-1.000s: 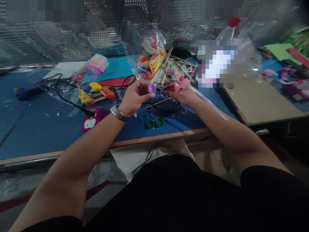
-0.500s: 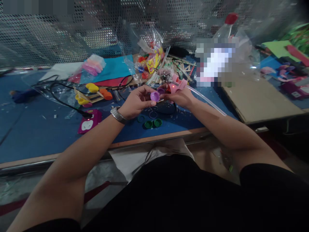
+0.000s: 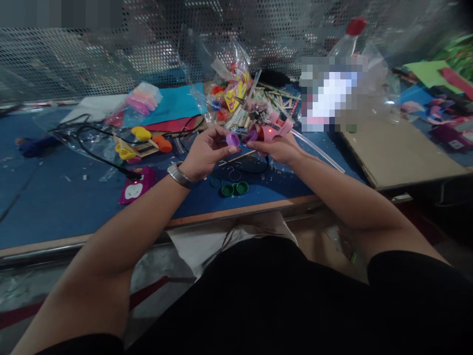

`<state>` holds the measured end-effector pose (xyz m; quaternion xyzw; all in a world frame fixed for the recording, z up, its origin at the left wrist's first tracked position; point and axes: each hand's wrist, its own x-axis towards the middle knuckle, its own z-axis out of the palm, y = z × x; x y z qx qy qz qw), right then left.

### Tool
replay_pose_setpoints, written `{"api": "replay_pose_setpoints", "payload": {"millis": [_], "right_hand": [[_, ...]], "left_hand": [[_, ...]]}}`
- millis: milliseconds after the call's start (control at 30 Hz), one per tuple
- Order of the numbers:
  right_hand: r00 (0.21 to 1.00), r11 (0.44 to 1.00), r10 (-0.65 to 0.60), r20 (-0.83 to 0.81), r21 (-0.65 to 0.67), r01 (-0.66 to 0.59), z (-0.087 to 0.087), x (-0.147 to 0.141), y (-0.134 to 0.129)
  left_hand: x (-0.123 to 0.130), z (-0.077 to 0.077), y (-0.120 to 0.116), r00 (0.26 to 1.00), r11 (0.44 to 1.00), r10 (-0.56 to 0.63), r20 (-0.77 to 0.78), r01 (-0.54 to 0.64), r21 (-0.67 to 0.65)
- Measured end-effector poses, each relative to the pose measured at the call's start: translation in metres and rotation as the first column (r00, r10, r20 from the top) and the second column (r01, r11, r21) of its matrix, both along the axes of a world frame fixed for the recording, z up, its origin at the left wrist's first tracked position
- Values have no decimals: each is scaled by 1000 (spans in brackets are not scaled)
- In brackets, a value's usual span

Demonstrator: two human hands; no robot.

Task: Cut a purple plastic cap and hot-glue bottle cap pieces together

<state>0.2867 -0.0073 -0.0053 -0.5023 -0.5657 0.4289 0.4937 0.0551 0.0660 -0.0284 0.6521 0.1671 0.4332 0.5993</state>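
Now the caps separate, unjoined, the left hand (image 3: 202,154) fingers clamped on a lilac cap (image 3: 232,140), the right hand (image 3: 282,149) fingers on a purple cap (image 3: 252,136).

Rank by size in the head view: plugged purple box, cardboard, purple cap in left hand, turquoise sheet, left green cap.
1. Cardboard
2. Turquoise sheet
3. Plugged purple box
Last, too alike to rank: purple cap in left hand, left green cap.
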Motion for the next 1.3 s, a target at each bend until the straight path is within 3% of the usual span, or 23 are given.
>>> {"api": "replay_pose_setpoints", "payload": {"millis": [133, 300, 567, 833, 1100, 1300], "right_hand": [[998, 999, -41, 39, -4, 41, -2, 1, -2], [1000, 999, 10, -5, 31, -9, 0, -1, -3], [992, 995, -48, 116, 95, 37, 1, -5, -8], [988, 983, 66, 141, 161, -89, 18, -13, -16], [997, 978, 36, 75, 204, -50, -4, -4, -7], [994, 967, 59, 89, 244, -79, -7, -2, -3]], "left_hand": [[-1, -1, 2, 996, 997, 48, -82, -42, 70], [-1, 1, -3, 994, 992, 65, -90, -55, 118], [-1, 10, -14, 992, 1000, -23, -127, 22, -2], [-1, 13, -18, 989, 999, -42, -141, 44, 11], [-2, 12, -16, 985, 999, -36, -171, 41, 26], [-3, 11, -14, 985, 998, -24, -168, 33, 51]]}}
